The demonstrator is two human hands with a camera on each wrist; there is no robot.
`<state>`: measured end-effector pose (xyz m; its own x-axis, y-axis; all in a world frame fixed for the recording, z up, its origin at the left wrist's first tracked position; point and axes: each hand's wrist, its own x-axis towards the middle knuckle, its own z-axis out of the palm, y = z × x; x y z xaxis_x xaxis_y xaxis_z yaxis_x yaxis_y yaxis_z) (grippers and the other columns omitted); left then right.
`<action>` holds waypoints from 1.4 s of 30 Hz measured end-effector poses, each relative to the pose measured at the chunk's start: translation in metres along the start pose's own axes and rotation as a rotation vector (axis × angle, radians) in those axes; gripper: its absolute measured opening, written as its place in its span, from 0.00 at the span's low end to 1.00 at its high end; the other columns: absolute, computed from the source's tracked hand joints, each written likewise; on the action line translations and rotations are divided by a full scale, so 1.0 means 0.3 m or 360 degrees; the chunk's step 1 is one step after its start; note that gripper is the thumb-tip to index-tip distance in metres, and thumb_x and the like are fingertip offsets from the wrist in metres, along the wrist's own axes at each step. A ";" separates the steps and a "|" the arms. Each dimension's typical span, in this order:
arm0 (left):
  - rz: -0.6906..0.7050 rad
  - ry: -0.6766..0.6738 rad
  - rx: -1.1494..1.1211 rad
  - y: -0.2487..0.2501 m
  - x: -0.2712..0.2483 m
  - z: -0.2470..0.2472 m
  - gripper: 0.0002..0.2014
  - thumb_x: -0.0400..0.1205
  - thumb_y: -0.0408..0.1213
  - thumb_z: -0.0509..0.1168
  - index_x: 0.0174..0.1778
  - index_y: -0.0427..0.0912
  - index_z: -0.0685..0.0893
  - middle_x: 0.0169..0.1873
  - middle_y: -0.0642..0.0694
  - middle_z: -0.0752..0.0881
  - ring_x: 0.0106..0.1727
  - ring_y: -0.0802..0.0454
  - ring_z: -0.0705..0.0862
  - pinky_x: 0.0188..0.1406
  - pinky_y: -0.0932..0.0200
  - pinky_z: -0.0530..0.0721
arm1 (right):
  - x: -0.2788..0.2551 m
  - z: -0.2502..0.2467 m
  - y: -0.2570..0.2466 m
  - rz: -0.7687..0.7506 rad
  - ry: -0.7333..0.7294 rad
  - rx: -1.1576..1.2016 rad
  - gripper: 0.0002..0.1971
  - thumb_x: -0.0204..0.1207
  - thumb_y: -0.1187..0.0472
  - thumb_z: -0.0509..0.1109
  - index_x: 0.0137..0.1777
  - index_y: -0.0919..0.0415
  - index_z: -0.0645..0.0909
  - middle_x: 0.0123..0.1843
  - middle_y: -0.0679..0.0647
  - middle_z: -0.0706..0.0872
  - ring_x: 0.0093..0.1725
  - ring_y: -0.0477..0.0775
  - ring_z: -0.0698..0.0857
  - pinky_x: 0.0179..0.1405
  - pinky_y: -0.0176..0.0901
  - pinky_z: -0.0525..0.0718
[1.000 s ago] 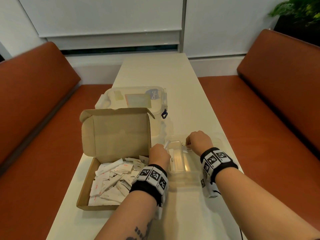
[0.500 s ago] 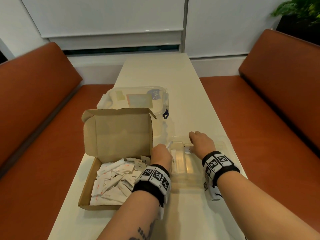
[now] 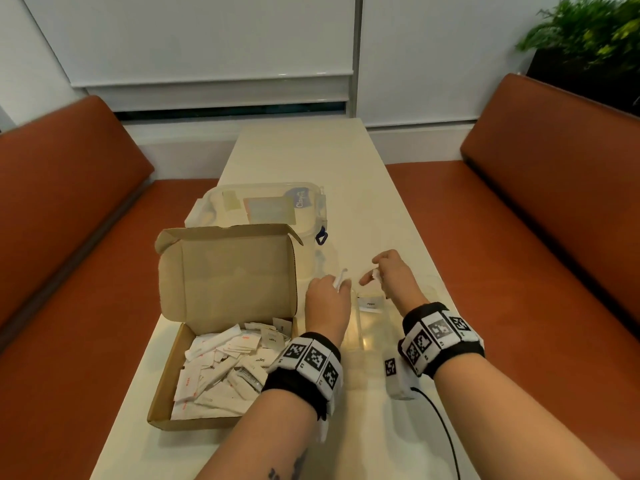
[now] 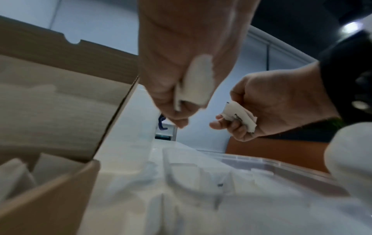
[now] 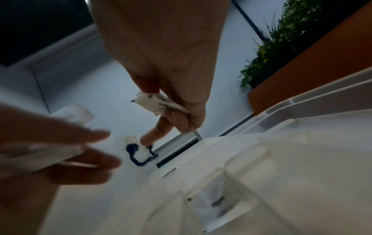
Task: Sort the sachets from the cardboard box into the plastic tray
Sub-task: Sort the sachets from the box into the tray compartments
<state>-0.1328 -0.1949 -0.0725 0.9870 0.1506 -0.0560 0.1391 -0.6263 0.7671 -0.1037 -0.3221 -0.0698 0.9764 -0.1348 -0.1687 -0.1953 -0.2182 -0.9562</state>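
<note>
In tray [image 3: 360, 341]: one sachet [image 3: 370, 304]; box [image 3: 166, 386]: sachet heap [image 3: 221, 368].

Lidded container [image 3: 263, 209]: blue label reading "Clay…", partly legible. Boxed sachet [image 3: 260, 360]: "Sugar". Tray sachet [image 3: 370, 303]: print too small to read.

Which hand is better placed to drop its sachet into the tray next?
Probably the right hand. It pinches a small sachet above the clear plastic tray, near the sachet already lying inside. The left hand grips a long sachet over the tray's left edge, beside the cardboard box.
</note>
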 end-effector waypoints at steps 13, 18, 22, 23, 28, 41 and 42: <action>-0.0292 -0.0128 -0.0940 -0.019 0.003 0.007 0.04 0.77 0.29 0.70 0.44 0.41 0.84 0.29 0.46 0.78 0.25 0.51 0.72 0.24 0.60 0.73 | -0.058 -0.025 0.024 -0.0076 -0.0109 0.0193 0.12 0.73 0.74 0.69 0.55 0.62 0.80 0.41 0.56 0.82 0.37 0.52 0.84 0.43 0.43 0.87; -0.0247 0.0023 -0.0970 -0.029 0.015 0.013 0.02 0.78 0.31 0.71 0.44 0.41 0.86 0.34 0.45 0.84 0.33 0.49 0.79 0.37 0.54 0.80 | -0.087 -0.035 0.050 -0.0028 -0.0194 0.0194 0.10 0.72 0.75 0.72 0.51 0.65 0.82 0.38 0.65 0.86 0.39 0.60 0.87 0.50 0.51 0.89; -0.0219 0.0001 -0.0922 -0.038 0.025 0.019 0.02 0.78 0.32 0.71 0.44 0.41 0.86 0.31 0.47 0.82 0.29 0.51 0.76 0.31 0.58 0.76 | -0.089 -0.025 0.053 0.0019 -0.0173 0.0251 0.07 0.73 0.74 0.72 0.47 0.64 0.81 0.38 0.61 0.87 0.35 0.55 0.87 0.40 0.41 0.90; -0.0218 -0.0019 -0.0914 -0.039 0.026 0.022 0.02 0.78 0.33 0.71 0.45 0.40 0.86 0.30 0.46 0.82 0.29 0.50 0.76 0.30 0.58 0.76 | -0.086 -0.024 0.053 0.0021 -0.0148 0.0253 0.06 0.73 0.74 0.71 0.47 0.64 0.81 0.38 0.60 0.87 0.33 0.53 0.87 0.38 0.39 0.89; -0.0248 0.0128 -0.0820 -0.059 0.033 0.026 0.04 0.79 0.32 0.69 0.47 0.36 0.84 0.37 0.42 0.83 0.37 0.45 0.78 0.41 0.53 0.79 | -0.064 -0.039 0.055 0.0002 -0.0028 0.0210 0.06 0.73 0.74 0.71 0.43 0.63 0.81 0.35 0.57 0.85 0.29 0.51 0.84 0.36 0.36 0.87; -0.0190 -0.0180 -0.0674 -0.036 0.032 0.026 0.11 0.77 0.45 0.71 0.39 0.41 0.87 0.23 0.50 0.76 0.27 0.50 0.74 0.32 0.58 0.73 | -0.048 -0.044 0.033 0.0082 -0.0036 0.0455 0.03 0.76 0.74 0.69 0.43 0.68 0.80 0.33 0.60 0.85 0.30 0.54 0.86 0.33 0.36 0.88; -0.0159 -0.0187 -0.0658 -0.034 0.030 0.028 0.10 0.76 0.45 0.72 0.38 0.41 0.87 0.23 0.50 0.76 0.28 0.50 0.74 0.33 0.58 0.73 | -0.051 -0.041 0.035 0.0108 -0.0066 0.0479 0.03 0.75 0.74 0.69 0.42 0.68 0.80 0.33 0.62 0.86 0.30 0.54 0.86 0.34 0.36 0.88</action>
<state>-0.1247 -0.1936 -0.0864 0.9761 0.0917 -0.1971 0.2141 -0.2505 0.9441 -0.1216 -0.3341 -0.0743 0.9662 -0.0985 -0.2381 -0.2300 0.0869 -0.9693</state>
